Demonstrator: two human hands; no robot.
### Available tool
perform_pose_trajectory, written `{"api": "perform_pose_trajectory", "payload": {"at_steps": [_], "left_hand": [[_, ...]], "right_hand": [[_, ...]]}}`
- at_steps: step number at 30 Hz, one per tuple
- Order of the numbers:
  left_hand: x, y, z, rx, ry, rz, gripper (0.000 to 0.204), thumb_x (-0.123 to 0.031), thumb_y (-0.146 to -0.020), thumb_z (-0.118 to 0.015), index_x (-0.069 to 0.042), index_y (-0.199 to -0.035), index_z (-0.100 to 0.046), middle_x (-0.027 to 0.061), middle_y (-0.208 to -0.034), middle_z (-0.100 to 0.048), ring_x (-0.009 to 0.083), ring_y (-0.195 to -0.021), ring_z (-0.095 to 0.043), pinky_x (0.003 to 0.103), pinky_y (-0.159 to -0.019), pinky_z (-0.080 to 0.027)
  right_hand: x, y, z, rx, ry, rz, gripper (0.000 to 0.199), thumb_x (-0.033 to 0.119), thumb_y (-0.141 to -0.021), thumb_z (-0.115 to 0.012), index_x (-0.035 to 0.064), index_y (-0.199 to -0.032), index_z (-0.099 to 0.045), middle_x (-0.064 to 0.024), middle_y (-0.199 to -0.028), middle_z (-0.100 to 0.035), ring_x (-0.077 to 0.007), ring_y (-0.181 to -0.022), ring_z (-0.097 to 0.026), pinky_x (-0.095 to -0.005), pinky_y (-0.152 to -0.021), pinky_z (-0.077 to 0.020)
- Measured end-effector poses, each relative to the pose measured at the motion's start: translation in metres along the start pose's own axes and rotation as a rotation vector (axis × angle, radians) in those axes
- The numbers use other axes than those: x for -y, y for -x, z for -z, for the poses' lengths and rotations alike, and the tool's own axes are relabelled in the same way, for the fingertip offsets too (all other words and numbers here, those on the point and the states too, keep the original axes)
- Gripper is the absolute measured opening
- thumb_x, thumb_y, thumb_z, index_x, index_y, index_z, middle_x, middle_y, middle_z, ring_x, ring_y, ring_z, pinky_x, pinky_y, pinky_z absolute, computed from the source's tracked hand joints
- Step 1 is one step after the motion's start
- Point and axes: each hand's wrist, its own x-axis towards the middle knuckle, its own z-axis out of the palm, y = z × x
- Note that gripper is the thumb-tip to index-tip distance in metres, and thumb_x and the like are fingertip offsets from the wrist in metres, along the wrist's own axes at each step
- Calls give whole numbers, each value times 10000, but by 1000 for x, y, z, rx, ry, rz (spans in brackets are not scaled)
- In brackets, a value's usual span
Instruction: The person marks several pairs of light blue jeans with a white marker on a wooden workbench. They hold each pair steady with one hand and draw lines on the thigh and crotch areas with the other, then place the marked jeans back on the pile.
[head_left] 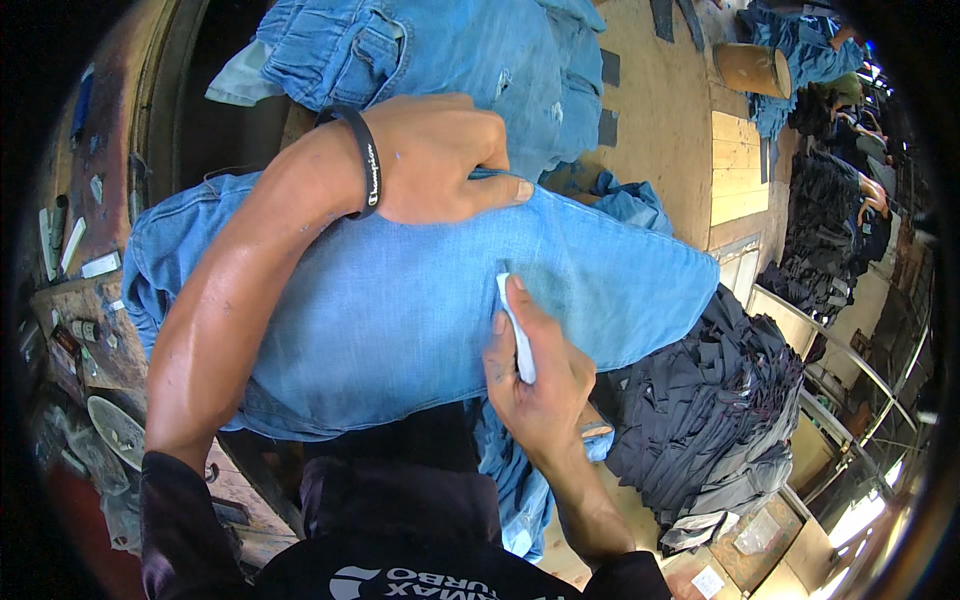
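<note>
Left hand (440, 160): we clench the jeans (400, 310), pinning them taut | right hand (540, 385): fingers grasp chalk (517, 330), tip on denim for marking.

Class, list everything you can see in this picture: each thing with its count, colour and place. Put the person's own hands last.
jeans leg: one, light blue, stretched across the middle
more jeans: a heap, blue, top centre
dark garments: a stack, grey-black, lower right
wooden floor: tan, upper right
cluttered bench: brown, left edge
white chalk piece: one, against the jeans leg
wristband: one, black, left wrist
left hand: pressing the jeans leg's top edge
right hand: gripping the white chalk piece
</note>
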Motion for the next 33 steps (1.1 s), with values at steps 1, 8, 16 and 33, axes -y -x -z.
{"api": "perform_pose_trajectory", "payload": {"at_steps": [1,8,16,33], "left_hand": [[0,0,1,0,-15,-7,559,-380,-1037,-600,54,-693,-674,271,-587,-545,392,-509,-556,489,-553,-439],[1,0,-2,-45,-15,-4,566,-379,-1040,-588,53,-681,-660,261,-587,-542,396,-519,-552,488,-557,-436],[0,0,0,-9,8,7,554,-381,-1037,-592,50,-699,-673,265,-601,-555,410,-546,-573,496,-570,-446],[2,-1,0,28,14,10,535,-381,-1039,-599,57,-752,-704,270,-618,-572,406,-526,-559,501,-555,-430]], "right_hand": [[0,0,0,43,15,-33,391,-33,-876,-751,-18,-1263,-699,-135,-725,-677,-220,-516,-613,-331,-514,-495],[-2,0,0,6,-13,-12,395,-42,-882,-742,-25,-1273,-690,-140,-723,-677,-218,-531,-622,-321,-527,-501],[-1,4,0,-57,-42,5,386,-34,-897,-741,-20,-1279,-685,-148,-729,-676,-223,-536,-623,-316,-537,-505],[2,12,5,-37,9,-95,354,23,-916,-750,-33,-1259,-684,-203,-936,-754,-259,-605,-698,-343,-579,-551]]}}
